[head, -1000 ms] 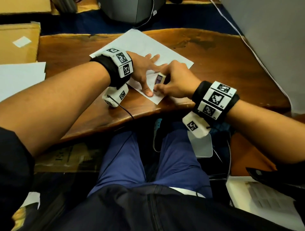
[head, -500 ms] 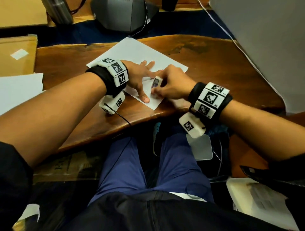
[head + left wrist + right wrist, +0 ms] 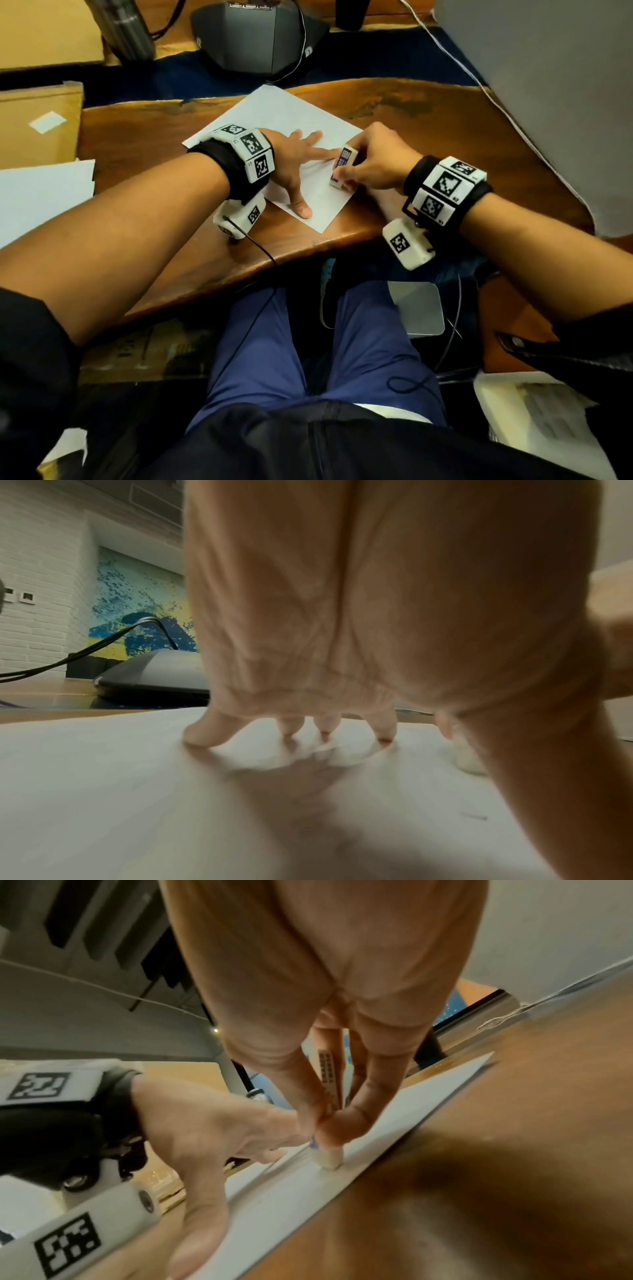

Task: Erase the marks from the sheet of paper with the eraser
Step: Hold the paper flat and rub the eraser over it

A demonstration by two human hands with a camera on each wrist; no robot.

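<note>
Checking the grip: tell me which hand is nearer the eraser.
Right. The right hand pinches the eraser and holds its tip on the paper; the left hand lies flat on the paper beside it.

Hidden / unclear items:
- Sheet of paper [image 3: 274, 113]: mid part covered by left hand [image 3: 291, 164] and wrist band; marks too faint to read in head view.
- Eraser [image 3: 342, 166]: sleeve print too small to read; rear side behind right hand [image 3: 376, 161]. In left wrist view only a blurred pale tip shows past the thumb.
- Right wrist view: eraser [image 3: 329, 1158] mostly masked by pinching fingers [image 3: 363, 1110]; foreground table [image 3: 479, 1191] blurred.
- Grey device [image 3: 257, 34]: top cut off by frame edge.
</note>
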